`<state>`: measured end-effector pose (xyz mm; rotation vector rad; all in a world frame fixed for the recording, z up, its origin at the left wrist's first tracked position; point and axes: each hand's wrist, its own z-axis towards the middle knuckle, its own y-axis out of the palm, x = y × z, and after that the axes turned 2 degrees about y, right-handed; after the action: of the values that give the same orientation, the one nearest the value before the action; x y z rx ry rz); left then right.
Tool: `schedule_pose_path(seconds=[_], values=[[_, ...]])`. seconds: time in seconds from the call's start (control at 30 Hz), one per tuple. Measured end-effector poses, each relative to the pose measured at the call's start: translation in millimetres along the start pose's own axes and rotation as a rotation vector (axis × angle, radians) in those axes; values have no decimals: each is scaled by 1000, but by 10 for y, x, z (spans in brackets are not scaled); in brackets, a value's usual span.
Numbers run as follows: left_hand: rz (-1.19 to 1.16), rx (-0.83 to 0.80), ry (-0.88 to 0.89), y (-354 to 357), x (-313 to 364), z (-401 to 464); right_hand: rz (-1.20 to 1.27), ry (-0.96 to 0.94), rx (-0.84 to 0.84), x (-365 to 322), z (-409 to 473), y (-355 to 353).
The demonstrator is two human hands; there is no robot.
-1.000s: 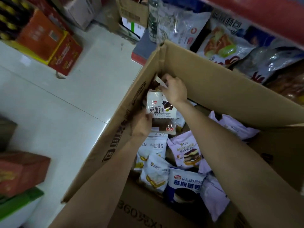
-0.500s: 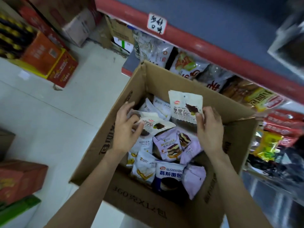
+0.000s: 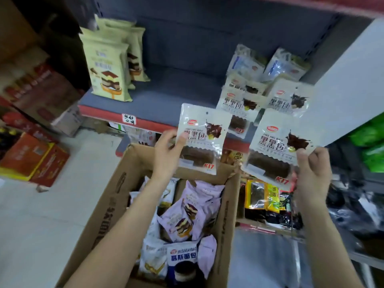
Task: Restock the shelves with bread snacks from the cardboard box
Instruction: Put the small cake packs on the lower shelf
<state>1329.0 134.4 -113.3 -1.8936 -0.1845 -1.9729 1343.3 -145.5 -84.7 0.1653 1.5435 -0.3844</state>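
Half a second ago both hands were low over the cardboard box (image 3: 116, 196) and only the right one held a packet; now both hands are raised in front of the shelf (image 3: 166, 94), each with one packet, and the view looks up at the shelf board, not at its red front strip. The shelf is a flat grey-blue board with a red edge, and the wide middle part of it, above and beyond the fingers of the left hand, is bare. The box is brown corrugated card, open at the top, below both wrists, with soft lilac, white and dark blue packets (image 3: 182, 217) in it. Far left of the fingers, cream packets (image 3: 108, 69) stand upright on the board. Just beyond the fingers of the right hand, a stack of the same white packets (image 3: 245, 100) leans at the right end of the shelf. The left hand (image 3: 166, 154) pinches a glossy white packet (image 3: 202, 138) by its left edge, thumb on the front. The right hand (image 3: 313, 171) closes on the lower right corner of a second white packet (image 3: 276, 148), which is tilted. Both packets are flat, with a clear window that shows dark bread.
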Motion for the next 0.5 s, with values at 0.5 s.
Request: schedule_pose_path(seconds=[0.5], values=[[-263, 374, -219, 1877, 57, 1024, 10, 63, 322, 388, 1405, 279]])
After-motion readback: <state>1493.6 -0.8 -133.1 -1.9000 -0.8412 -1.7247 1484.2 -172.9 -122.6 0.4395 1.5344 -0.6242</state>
